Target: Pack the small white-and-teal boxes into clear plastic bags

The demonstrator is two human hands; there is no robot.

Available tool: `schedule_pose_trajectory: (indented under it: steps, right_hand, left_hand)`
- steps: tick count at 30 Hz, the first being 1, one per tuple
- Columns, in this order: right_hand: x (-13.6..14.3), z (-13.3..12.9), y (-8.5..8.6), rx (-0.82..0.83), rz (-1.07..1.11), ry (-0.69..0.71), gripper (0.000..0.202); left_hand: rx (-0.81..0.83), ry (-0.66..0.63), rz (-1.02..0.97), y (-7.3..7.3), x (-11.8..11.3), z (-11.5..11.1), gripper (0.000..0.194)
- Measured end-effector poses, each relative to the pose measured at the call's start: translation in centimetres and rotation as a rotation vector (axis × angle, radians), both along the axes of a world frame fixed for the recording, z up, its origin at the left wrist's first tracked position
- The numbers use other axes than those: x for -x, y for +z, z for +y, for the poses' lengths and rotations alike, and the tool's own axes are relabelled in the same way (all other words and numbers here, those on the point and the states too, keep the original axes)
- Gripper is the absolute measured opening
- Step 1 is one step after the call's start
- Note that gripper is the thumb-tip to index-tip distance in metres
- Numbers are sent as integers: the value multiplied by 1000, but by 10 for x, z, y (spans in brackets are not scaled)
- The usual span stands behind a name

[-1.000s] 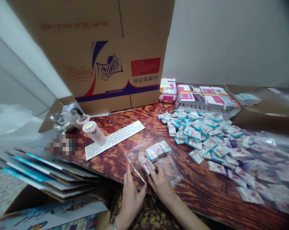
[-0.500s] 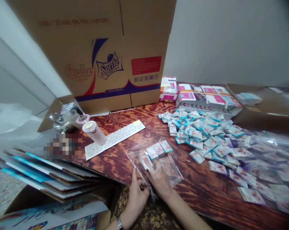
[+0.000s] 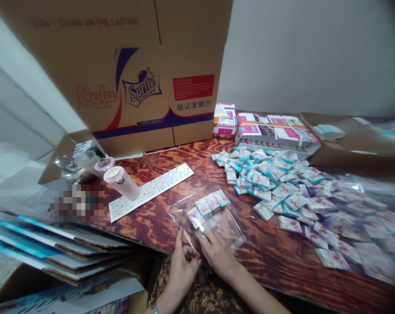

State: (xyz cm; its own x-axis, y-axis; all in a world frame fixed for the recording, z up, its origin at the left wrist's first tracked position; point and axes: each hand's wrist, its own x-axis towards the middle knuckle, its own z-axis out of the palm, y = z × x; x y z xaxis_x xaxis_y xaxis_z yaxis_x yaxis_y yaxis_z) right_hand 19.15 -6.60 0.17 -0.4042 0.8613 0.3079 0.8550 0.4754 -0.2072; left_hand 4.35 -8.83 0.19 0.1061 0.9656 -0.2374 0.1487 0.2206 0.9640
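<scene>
A clear plastic bag (image 3: 222, 222) lies flat at the table's front edge, its mouth toward me. Several small white and blue packets (image 3: 204, 207) sit in a row inside its far part. My left hand (image 3: 183, 266) pinches the bag's near left edge between thumb and fingers. My right hand (image 3: 219, 255) rests at the bag's mouth, fingers pointing at the packets but apart from them; whether the fingertips are inside or on top of the film is unclear. To the right lies a large heap of similar packets (image 3: 272, 174).
Behind stands a tall carton (image 3: 145, 87). A printed strip (image 3: 151, 189) lies on the table (image 3: 165, 226) under a pink bottle (image 3: 122, 183). Wrapped boxes (image 3: 276, 131) and an open carton (image 3: 344, 152) are at the back right. Folded cardboard sheets (image 3: 53, 244) are stacked at the left.
My right hand has drawn back toward me from the packets, leaving them in a row in the bag. The view has shifted slightly.
</scene>
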Motion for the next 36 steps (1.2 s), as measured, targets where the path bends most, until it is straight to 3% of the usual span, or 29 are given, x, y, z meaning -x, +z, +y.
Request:
schedule_pose_trajectory:
  steps: [6,9,11,16,18,21,23,26,29,33,36]
  right_hand:
    - [13,16,21,159,-116,-10,23]
    - [-15,6,33,140,-68,98,19]
    - [-52,0,38,99,-10,62,13]
    - [-160,22,29,-117,-17,-598,26]
    - [-181,32,15,-125,-111,-696,37]
    - [-175,27,-2,-1,-204,-632,46]
    - [-161,13,-5,87,-220,-559,44]
    - [-155,-4,5,143,-188,-540,37]
    - [-169,-1,19,131,-179,-574,33]
    - [-186,21,25,123,-313,-312,50]
    - [-187,31,30,176,-387,-206,44]
  left_hand:
    - [43,-15,30,-2,8,2,89]
    - [68,49,28,-1,11,8,93]
    - [72,79,5,1,13,12,95]
    - [69,147,9,9,14,17,97]
    - [39,178,15,9,13,18,95]
    - [40,157,10,7,13,19,95]
    - [67,153,5,6,14,20,95]
    - [102,177,-10,7,15,21,96]
    - [112,183,-29,8,14,22,96]
    - [112,174,-34,11,12,23,97]
    - [101,167,-12,11,13,23,95]
